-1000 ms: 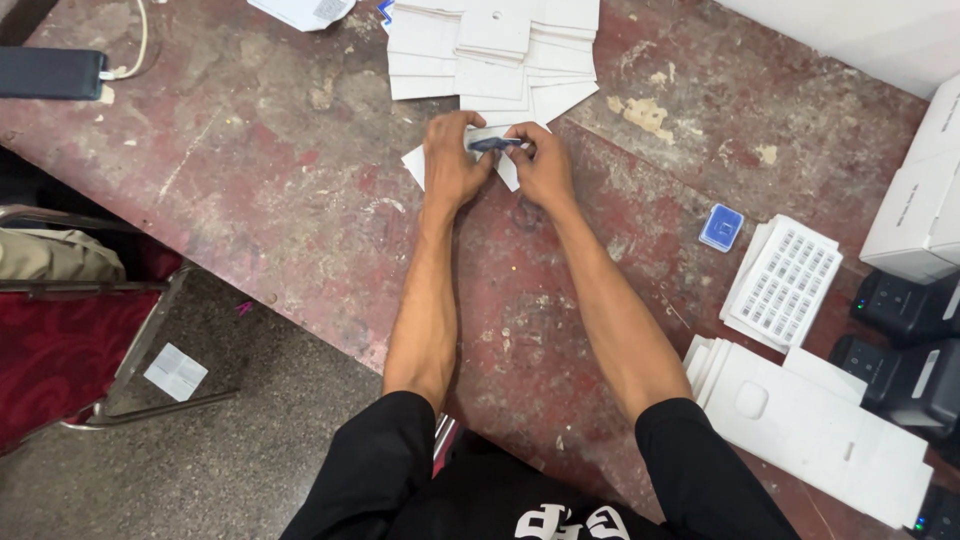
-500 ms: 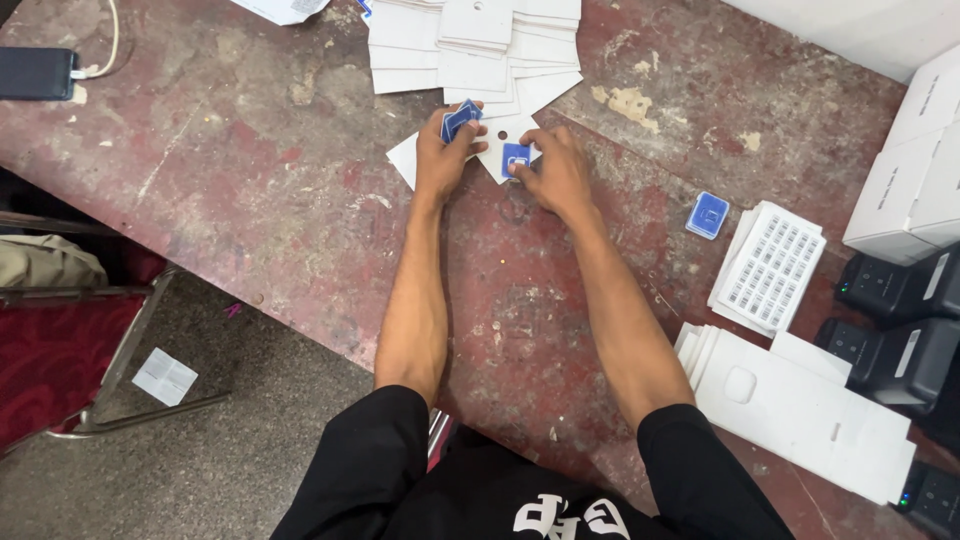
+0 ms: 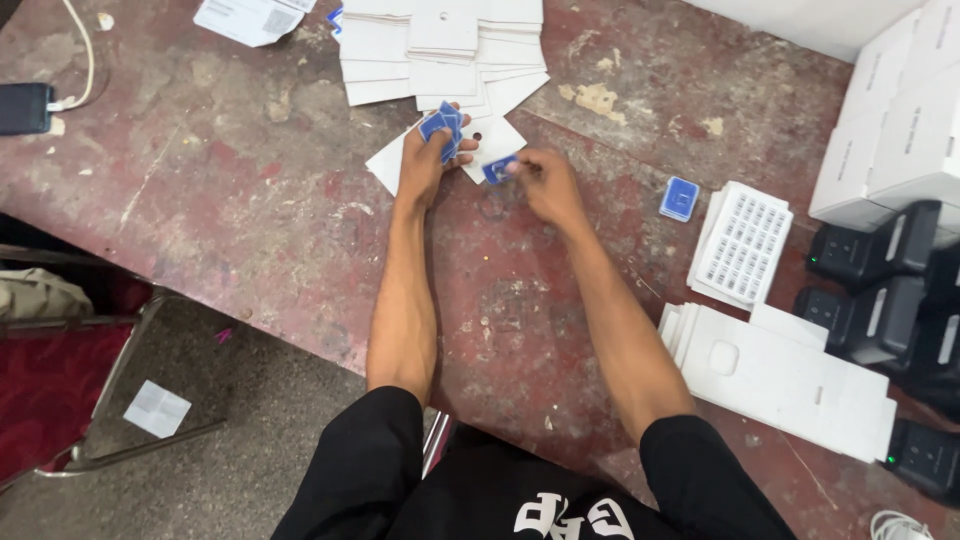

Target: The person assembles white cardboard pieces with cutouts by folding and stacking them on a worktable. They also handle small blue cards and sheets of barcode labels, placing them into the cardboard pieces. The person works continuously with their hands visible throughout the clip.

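the left hand (image 3: 425, 160) is closed around a small bunch of blue cards (image 3: 441, 128), which it holds fanned just above a loose white card sheet (image 3: 490, 135) on the worn red table (image 3: 200, 200). the right hand (image 3: 545, 185) pinches one single blue card (image 3: 499, 170) between the fingertips, a little apart from the bunch. it looks like the step of sorting cards one by one. the next move probably needs a sure pinch, so the thin card does not slip. a stack of white sheets (image 3: 440, 40) lies just behind, and another blue card (image 3: 680, 198) rests near a white tray (image 3: 745, 245)
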